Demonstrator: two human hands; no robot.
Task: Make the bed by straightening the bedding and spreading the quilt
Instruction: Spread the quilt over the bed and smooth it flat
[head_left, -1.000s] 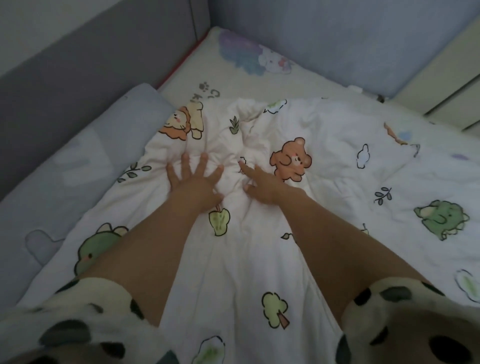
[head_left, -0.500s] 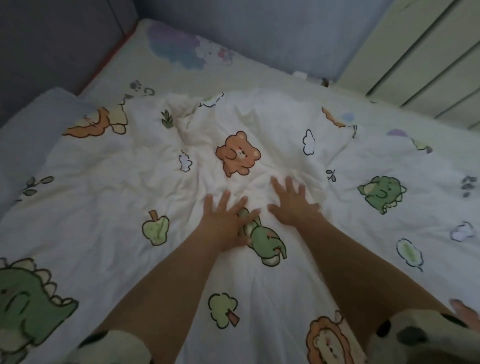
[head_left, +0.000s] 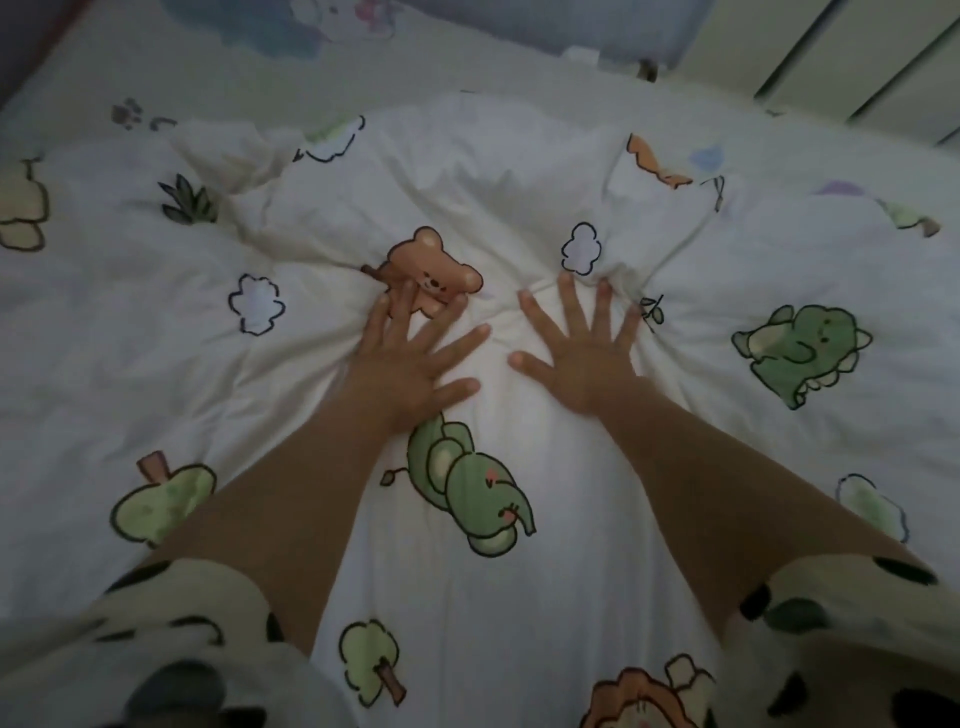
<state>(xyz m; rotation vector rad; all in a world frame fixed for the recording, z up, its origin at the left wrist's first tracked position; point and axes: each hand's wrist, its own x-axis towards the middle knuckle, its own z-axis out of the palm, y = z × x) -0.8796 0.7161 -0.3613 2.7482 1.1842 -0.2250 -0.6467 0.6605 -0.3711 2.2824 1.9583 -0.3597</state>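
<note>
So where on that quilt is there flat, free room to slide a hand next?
Smooth stretches lie left of the left hand, between the cloud print and apple print, and on the right between the right hand and green dinosaur print. The bunched folds beyond the bear print are crowded.

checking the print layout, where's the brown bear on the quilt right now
In the head view the brown bear sits left of centre on the quilt, partly under the left hand's fingertips, with a white cloud print to its left.
</note>
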